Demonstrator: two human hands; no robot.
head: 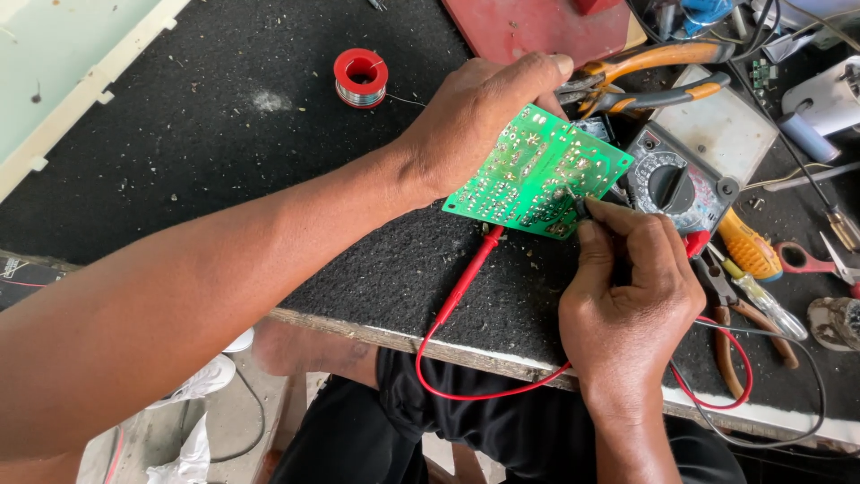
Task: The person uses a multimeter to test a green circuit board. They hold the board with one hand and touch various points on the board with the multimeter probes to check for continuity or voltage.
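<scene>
My left hand pinches the far edge of the green circuit board, fingers curled over it, tilting it above the black mat. My right hand, just below the board, has its fingers pressed together around a black probe whose tip touches the board's near edge. The red probe lies under the board; the meter sits just right of it.

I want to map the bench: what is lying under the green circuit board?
Under the green circuit board, a red probe pokes out on the black mat. The multimeter lies partly beneath its right edge. The rest is covered.
</scene>
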